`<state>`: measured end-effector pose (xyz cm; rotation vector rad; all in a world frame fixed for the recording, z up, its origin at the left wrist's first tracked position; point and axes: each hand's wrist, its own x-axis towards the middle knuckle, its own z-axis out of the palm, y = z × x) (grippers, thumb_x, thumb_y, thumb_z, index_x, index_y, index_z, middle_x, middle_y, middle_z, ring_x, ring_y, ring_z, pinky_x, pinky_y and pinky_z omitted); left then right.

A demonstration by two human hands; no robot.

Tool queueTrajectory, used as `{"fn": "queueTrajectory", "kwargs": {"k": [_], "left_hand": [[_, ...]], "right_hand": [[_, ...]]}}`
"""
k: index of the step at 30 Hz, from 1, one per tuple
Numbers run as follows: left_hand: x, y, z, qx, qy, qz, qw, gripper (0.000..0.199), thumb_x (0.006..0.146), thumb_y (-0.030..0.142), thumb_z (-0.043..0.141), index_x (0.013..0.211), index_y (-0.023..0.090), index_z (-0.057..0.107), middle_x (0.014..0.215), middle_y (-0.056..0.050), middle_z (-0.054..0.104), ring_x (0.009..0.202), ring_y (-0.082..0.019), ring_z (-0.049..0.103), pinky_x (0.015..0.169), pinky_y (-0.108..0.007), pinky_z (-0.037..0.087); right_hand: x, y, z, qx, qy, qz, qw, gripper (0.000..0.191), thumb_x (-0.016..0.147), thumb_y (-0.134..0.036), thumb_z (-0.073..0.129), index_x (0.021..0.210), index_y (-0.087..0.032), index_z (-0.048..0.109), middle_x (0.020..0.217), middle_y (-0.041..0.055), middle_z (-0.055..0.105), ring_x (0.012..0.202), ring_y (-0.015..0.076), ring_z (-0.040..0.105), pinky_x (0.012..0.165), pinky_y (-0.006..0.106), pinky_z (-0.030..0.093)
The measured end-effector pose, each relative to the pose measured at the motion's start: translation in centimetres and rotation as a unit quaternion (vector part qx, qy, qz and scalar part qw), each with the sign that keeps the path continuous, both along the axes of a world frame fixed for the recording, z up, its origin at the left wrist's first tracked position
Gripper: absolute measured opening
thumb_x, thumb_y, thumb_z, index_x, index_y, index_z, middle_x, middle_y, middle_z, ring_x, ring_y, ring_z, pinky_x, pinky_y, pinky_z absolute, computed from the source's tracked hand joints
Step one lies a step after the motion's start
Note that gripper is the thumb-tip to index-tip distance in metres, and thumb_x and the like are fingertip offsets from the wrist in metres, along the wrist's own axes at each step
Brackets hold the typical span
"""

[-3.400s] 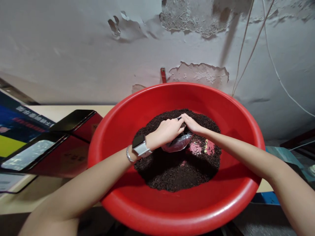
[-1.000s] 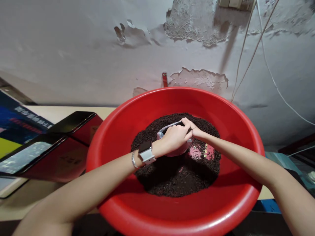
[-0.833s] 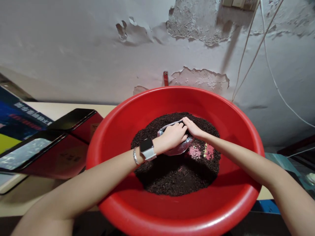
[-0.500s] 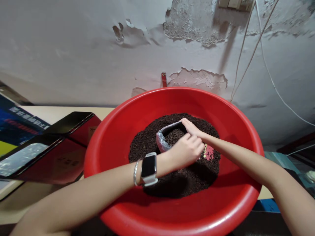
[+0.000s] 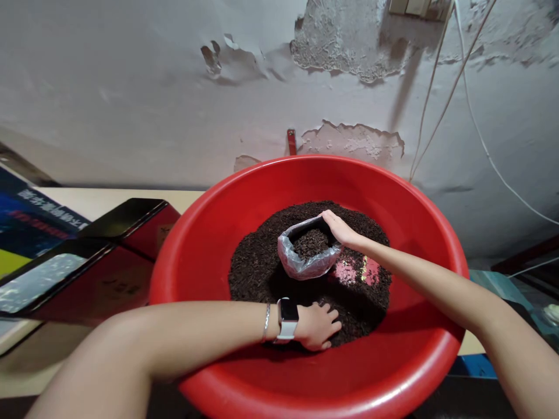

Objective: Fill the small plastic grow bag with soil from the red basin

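A clear plastic bag stands open in the red basin, partly filled with dark, loose bits that look like tea leaves. My right hand grips the bag's rim at its far right side. Closer to me, my left hand lies low on the heap of dark tea leaves, palm down with its fingers spread. A watch and a bracelet are on the left wrist. Between the bag and the right forearm, a pink patterned patch of the basin's bottom shows through.
The wide red basin has a high, thick rim around both hands. Dark red and black boxes stand close on the left, beside a blue printed package. Behind is a peeling wall with hanging cables.
My left hand has moved from in front of the bag down toward me onto the tea leaves, and its fingers have spread. The right hand and bag stay in place.
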<state>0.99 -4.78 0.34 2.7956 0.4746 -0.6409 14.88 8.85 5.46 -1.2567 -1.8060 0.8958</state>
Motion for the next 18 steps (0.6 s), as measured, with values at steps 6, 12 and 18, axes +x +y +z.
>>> {"fn": "queueTrajectory", "kwargs": {"k": [6,12,18], "left_hand": [[0.5,1.0,0.3,-0.065,0.072,0.016,0.995,0.057,0.083,0.04,0.052,0.132,0.011,0.049,0.133,-0.025,0.05,0.114,-0.04,0.055,0.083,-0.046,0.049],[0.7,1.7,0.5,-0.113,0.154,0.052,0.98,0.07,0.083,0.049,0.049,0.143,0.014,0.038,0.124,-0.024,0.059,0.111,-0.036,0.06,0.084,-0.043,0.049],[0.3,1.2,0.4,-0.11,0.142,0.115,0.977,0.062,0.083,0.052,0.048,0.133,0.015,0.052,0.117,-0.022,0.064,0.101,-0.033,0.066,0.075,-0.038,0.053]], "right_hand": [[0.0,0.1,0.0,0.006,0.001,0.005,1.0,0.032,0.091,-0.046,0.028,0.085,-0.023,0.05,0.093,0.0036,0.059,0.102,0.0197,0.052,0.1,0.038,0.037],[0.0,0.1,0.0,0.002,-0.002,0.002,1.0,0.033,0.091,-0.048,0.027,0.085,-0.024,0.05,0.091,0.003,0.058,0.098,0.0195,0.052,0.098,0.038,0.037],[-0.1,0.1,0.0,0.0,-0.006,0.002,1.0,0.034,0.091,-0.048,0.027,0.084,-0.024,0.049,0.092,0.0036,0.058,0.098,0.0201,0.052,0.098,0.038,0.037]]}}
